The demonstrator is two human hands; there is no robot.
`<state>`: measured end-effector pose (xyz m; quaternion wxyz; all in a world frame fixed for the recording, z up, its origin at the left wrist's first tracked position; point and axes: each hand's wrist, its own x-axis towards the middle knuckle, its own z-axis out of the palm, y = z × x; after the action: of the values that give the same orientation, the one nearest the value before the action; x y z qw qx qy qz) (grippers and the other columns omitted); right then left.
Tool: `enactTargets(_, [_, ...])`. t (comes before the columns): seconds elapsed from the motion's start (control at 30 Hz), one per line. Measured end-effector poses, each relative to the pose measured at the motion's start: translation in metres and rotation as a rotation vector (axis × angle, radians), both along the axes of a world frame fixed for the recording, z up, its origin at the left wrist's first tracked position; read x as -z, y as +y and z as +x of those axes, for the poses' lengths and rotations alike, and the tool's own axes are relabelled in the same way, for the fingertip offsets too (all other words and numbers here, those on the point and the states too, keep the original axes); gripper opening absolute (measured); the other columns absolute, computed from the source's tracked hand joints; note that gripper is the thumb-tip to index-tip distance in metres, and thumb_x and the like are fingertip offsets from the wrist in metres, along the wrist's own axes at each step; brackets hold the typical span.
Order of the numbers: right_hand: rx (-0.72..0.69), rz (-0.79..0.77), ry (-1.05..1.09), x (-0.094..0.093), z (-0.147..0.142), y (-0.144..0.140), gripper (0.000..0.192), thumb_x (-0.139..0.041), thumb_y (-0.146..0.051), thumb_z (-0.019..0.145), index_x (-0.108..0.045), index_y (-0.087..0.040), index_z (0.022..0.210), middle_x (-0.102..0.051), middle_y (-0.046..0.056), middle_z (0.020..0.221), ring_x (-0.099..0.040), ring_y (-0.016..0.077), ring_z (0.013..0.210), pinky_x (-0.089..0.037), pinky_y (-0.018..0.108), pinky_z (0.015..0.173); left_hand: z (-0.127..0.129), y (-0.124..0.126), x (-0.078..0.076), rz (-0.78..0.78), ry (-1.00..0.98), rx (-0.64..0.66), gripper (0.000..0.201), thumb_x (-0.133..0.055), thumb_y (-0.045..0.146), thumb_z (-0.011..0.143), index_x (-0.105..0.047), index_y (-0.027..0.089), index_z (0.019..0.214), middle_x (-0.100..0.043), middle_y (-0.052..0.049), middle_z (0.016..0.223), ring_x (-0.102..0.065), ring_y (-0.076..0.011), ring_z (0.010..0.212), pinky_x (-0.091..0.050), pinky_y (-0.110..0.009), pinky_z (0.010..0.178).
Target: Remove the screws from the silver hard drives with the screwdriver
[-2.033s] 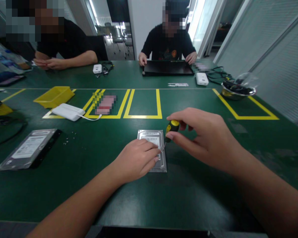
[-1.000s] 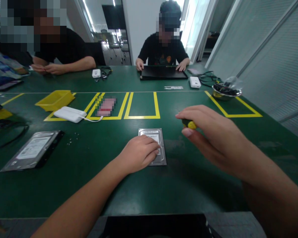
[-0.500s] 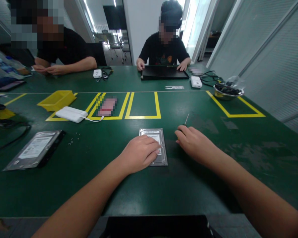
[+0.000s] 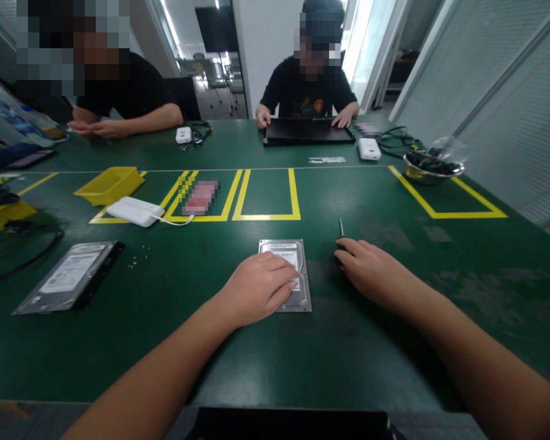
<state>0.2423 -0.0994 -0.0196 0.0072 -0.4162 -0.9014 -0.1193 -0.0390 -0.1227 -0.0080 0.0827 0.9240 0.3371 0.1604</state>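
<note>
A silver hard drive [image 4: 304,299] with a white label lies flat on the green table. My left hand [image 4: 263,284] rests across its left and middle, fingers bent together over the label and holding it against the tabletop. To the right of the drive, my right hand [image 4: 371,266] is closed around a screwdriver [image 4: 341,227]. Only the thin metal shaft shows, pointing away from me past the fingers; the handle is hidden in the hand. The screwdriver is apart from the drive.
A second hard drive [image 4: 71,275] lies at left beside small screws [image 4: 140,260]. Farther back are a yellow bin [image 4: 110,185], a white power bank [image 4: 135,211] cabled to a phone [image 4: 201,197], and a metal bowl [image 4: 433,177]. Two people sit across the table [image 4: 321,379].
The screwdriver's shaft has swung from leaning right to leaning slightly left. My right hand has shifted a little to the right. My left hand stays on the hard drive.
</note>
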Motion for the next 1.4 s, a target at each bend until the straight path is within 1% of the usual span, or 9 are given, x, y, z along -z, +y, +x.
enactTargets(0.17, [0.06, -0.055, 0.001, -0.007, 0.005, -0.004, 0.02, -0.053, -0.016, 0.09, -0.069, -0.012, 0.102, -0.058, 0.021, 0.129, -0.065, 0.0299, 0.105, -0.055, 0.042, 0.089, 0.001, 0.0, -0.001, -0.007, 0.005, -0.007, 0.028, -0.044, 0.029, 0.099, -0.068, 0.02, 0.112, -0.07, -0.005, 0.108, -0.063, -0.0225, 0.101, -0.047, -0.04, 0.091])
enactTargets(0.5, [0.205, -0.107, 0.026, -0.013, 0.003, -0.009, 0.021, -0.05, -0.015, 0.091, -0.065, -0.011, 0.105, -0.057, 0.019, 0.125, -0.066, 0.0254, 0.101, -0.056, 0.038, 0.088, 0.001, -0.003, 0.0, 0.029, 0.019, -0.007, 0.028, -0.045, 0.028, 0.099, -0.067, 0.019, 0.114, -0.07, -0.007, 0.109, -0.064, -0.0239, 0.103, -0.048, -0.042, 0.092])
enactTargets(0.77, [0.303, -0.043, 0.05, -0.006, -0.002, -0.006, 0.023, -0.046, -0.019, 0.095, -0.062, -0.011, 0.108, -0.058, 0.019, 0.124, -0.067, 0.0259, 0.095, -0.056, 0.036, 0.08, 0.002, -0.003, 0.0, 0.039, 0.03, -0.01, 0.029, -0.045, 0.03, 0.099, -0.067, 0.019, 0.113, -0.07, -0.007, 0.109, -0.064, -0.0237, 0.102, -0.049, -0.042, 0.091])
enactTargets(0.87, [0.32, -0.005, 0.046, -0.01, -0.005, -0.007, 0.022, -0.048, -0.022, 0.094, -0.063, -0.012, 0.107, -0.06, 0.019, 0.12, -0.066, 0.0286, 0.092, -0.055, 0.041, 0.078, 0.002, -0.003, 0.0, 0.04, 0.039, -0.011, 0.029, -0.045, 0.03, 0.099, -0.067, 0.019, 0.113, -0.07, -0.007, 0.108, -0.064, -0.0239, 0.102, -0.049, -0.042, 0.091])
enactTargets(0.93, [0.328, 0.027, 0.046, -0.013, -0.009, -0.01, 0.025, -0.05, -0.027, 0.094, -0.064, -0.012, 0.108, -0.06, 0.02, 0.123, -0.064, 0.033, 0.097, -0.054, 0.046, 0.081, 0.001, -0.003, 0.0, 0.042, 0.04, -0.012, 0.029, -0.044, 0.031, 0.1, -0.067, 0.019, 0.114, -0.07, -0.007, 0.108, -0.064, -0.0239, 0.102, -0.049, -0.042, 0.091])
enactTargets(1.0, [0.299, 0.073, 0.091, -0.014, -0.015, -0.015, 0.031, -0.051, -0.032, 0.094, -0.063, -0.012, 0.114, -0.058, 0.021, 0.127, -0.06, 0.0364, 0.107, -0.052, 0.049, 0.085, 0.001, -0.003, 0.0, 0.042, 0.038, -0.015, 0.029, -0.045, 0.031, 0.099, -0.067, 0.019, 0.113, -0.07, -0.007, 0.108, -0.064, -0.0239, 0.102, -0.048, -0.042, 0.091])
enactTargets(1.07, [0.198, 0.125, 0.205, -0.013, -0.024, -0.022, 0.037, -0.052, -0.036, 0.094, -0.062, -0.012, 0.12, -0.059, 0.02, 0.129, -0.056, 0.0363, 0.113, -0.05, 0.05, 0.09, 0.002, -0.003, -0.001, 0.041, 0.038, -0.019, 0.028, -0.046, 0.03, 0.099, -0.067, 0.019, 0.113, -0.071, -0.007, 0.108, -0.064, -0.0239, 0.101, -0.048, -0.042, 0.091])
enactTargets(1.23, [-0.167, 0.159, 0.518, -0.008, -0.052, -0.043, 0.045, -0.06, -0.036, 0.09, -0.057, -0.007, 0.125, -0.061, 0.019, 0.124, -0.055, 0.0302, 0.112, -0.047, 0.047, 0.097, 0.003, -0.003, -0.002, 0.038, 0.023, -0.008, 0.025, -0.046, 0.028, 0.098, -0.067, 0.018, 0.106, -0.07, -0.007, 0.105, -0.064, -0.0234, 0.1, -0.049, -0.041, 0.09])
enactTargets(1.4, [-0.337, 0.126, 0.601, -0.005, -0.07, -0.056, 0.044, -0.062, -0.035, 0.089, -0.055, -0.01, 0.125, -0.062, 0.017, 0.122, -0.054, 0.0296, 0.112, -0.048, 0.047, 0.095, 0.001, 0.0, -0.001, 0.024, -0.033, 0.005, 0.022, -0.047, 0.024, 0.096, -0.067, 0.016, 0.102, -0.07, -0.007, 0.1, -0.064, -0.0222, 0.096, -0.05, -0.039, 0.089])
